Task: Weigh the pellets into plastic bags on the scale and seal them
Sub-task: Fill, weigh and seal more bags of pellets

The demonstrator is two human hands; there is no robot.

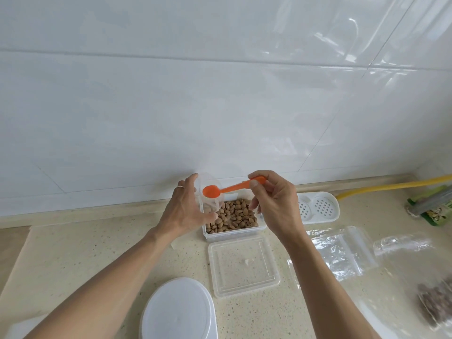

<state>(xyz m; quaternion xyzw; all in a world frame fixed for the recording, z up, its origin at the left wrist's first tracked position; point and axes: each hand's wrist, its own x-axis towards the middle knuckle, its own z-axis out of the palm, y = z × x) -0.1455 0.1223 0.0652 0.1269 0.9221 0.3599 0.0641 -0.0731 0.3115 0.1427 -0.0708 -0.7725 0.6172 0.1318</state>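
Note:
My left hand [186, 209] holds an open clear plastic bag [210, 199] upright at the left rim of a clear tub [234, 234] filled with brown almond-like pellets [236, 212]. A few pellets lie in the bag's bottom. My right hand [274, 204] pinches the handle of an orange spoon [227, 189], whose empty bowl hovers over the bag's mouth. A white oval scale [178, 311] sits at the near edge, with nothing on it.
The tub's clear lid [242, 265] lies in front of it. Empty zip bags [342, 253] lie to the right, and a bag holding dark pellets [433, 302] at far right. A white perforated tray [318, 209], a yellow hose [391, 187] and a green packet [435, 211] are behind.

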